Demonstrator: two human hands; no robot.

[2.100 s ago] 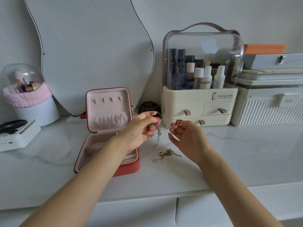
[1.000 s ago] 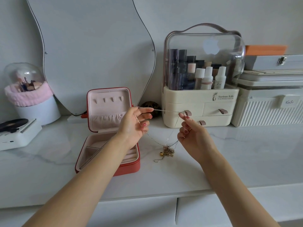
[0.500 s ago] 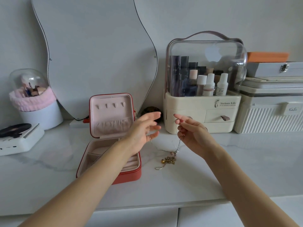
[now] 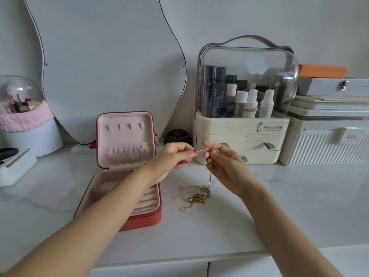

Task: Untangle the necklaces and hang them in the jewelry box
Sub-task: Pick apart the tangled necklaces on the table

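Head view: necklace (image 4: pixel 209 176) apparently pinched between fingers (image 4: pixel 205 154).

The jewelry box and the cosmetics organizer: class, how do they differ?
The jewelry box is red with its lid open; the cosmetics organizer is cream under a shut clear dome. The jewelry box lies low, its hooks bare; the cosmetics organizer stands taller, packed with bottles. Both sit on the marble counter.

A white marble countertop (image 4: pixel 279 196) is carrying an open red jewelry box (image 4: pixel 127 196) at left; a tangle of necklaces (image 4: pixel 196 198) is lying beside it; a cream cosmetics organizer (image 4: pixel 239 136) is standing behind.
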